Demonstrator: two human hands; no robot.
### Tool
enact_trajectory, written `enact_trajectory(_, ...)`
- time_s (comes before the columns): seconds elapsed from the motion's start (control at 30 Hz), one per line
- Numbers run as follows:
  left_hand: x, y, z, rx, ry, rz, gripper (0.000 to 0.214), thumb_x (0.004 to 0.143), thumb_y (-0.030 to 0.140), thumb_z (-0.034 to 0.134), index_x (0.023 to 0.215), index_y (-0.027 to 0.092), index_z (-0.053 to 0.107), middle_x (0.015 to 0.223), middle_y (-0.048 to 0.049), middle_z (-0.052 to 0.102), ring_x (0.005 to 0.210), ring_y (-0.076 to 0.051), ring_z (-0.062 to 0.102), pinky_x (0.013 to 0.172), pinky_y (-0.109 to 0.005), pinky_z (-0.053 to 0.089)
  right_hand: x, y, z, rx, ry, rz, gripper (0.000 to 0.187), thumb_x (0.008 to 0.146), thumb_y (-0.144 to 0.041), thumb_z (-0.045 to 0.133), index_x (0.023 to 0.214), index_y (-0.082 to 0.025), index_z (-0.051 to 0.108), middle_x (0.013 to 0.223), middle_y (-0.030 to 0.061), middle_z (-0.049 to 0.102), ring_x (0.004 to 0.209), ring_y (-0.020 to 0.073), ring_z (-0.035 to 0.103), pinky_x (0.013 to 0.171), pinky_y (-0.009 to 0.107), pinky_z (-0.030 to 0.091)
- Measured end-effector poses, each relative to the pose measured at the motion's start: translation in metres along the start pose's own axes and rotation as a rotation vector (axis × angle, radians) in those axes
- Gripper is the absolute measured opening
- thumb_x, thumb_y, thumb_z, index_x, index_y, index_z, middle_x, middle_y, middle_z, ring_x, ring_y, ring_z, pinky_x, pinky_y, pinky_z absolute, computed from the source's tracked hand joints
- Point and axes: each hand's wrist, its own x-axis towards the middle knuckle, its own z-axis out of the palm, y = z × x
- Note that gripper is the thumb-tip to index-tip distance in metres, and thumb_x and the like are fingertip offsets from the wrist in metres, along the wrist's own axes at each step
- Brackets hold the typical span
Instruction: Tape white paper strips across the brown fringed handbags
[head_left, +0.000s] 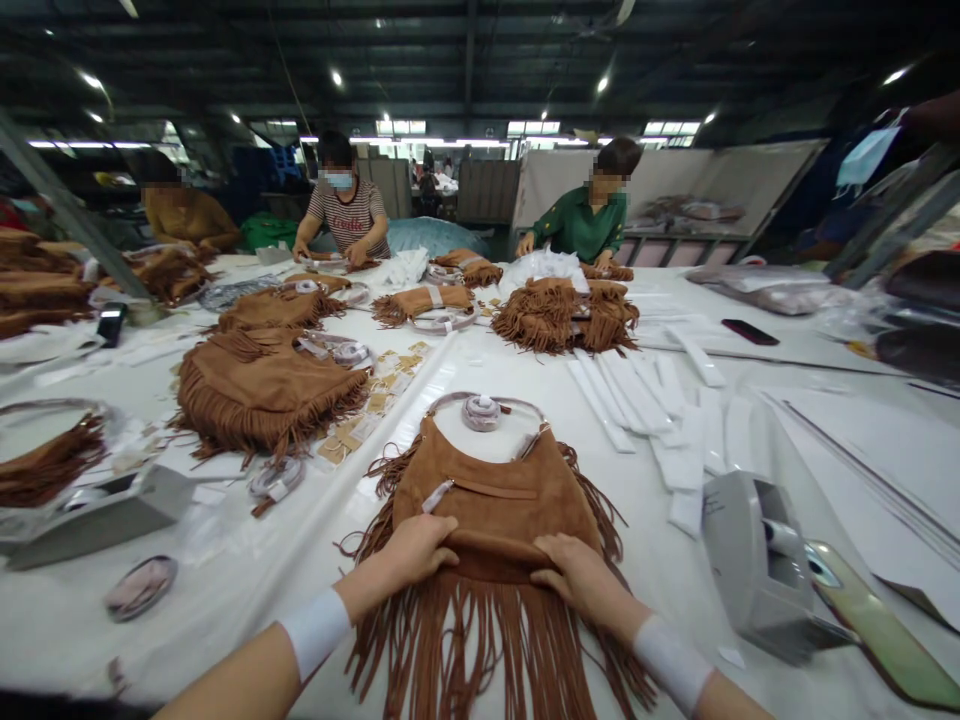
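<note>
The brown bag (517,520) lies on the white tabletop (225,640), its long fringe (487,640) spread toward me. I see the left hand (421,548) and the right hand (571,572) side by side, their fingers closed on the soft bag just above the fringe. It looks like the step is to straighten or fold that part. For that, I think both hands must pull evenly and not tangle the strings.

To me, the fringed bag (499,505) at lower centre looked like matt suede, the tape dispenser (739,545) at lower right smooth plastic, the tabletop (247,590) glossy.
</note>
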Motion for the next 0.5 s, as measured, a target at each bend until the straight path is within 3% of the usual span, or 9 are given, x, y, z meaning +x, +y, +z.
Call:
enact_trajectory(0.13,0.006,-0.008,-0.005,-0.002,0.038,0.027,0.017,0.083,0.037,0.062,0.084,0.021,0.056,0.091,-0.0048,0.067,0.090,-0.023,0.063,0.076,-0.027,0.044,0.012,0.003,-0.011,-0.003,0.011,-0.005,0.010,0.083,-0.027,0.059,0.089,-0.019,0.061,0.094,0.0067,0.067,0.093,0.0237,0.059,0.083,0.034,0.044)
enact_trajectory(0.37,0.000,-0.018,0.038,0.022,0.225,0.084,0.016,0.091,0.036,0.053,0.088,0.021,0.053,0.091,-0.0032,0.066,0.089,-0.021,0.062,0.076,-0.027,0.044,0.005,0.025,0.007,0.032,0.092,-0.028,0.019,0.085,-0.034,0.057,0.100,-0.023,0.062,0.100,0.0051,0.069,0.096,0.0234,0.063,0.086,0.033,0.047)
enact_trajectory(0.5,0.018,-0.024,0.039,0.079,0.255,0.057,0.021,0.094,0.037,0.047,0.087,0.019,0.055,0.087,-0.0053,0.067,0.084,-0.022,0.065,0.071,-0.027,0.046,0.018,0.039,0.009,0.043,0.085,-0.025,0.026,0.088,-0.041,0.051,0.104,-0.023,0.062,0.101,0.0062,0.070,0.096,0.0237,0.065,0.085,0.033,0.049)
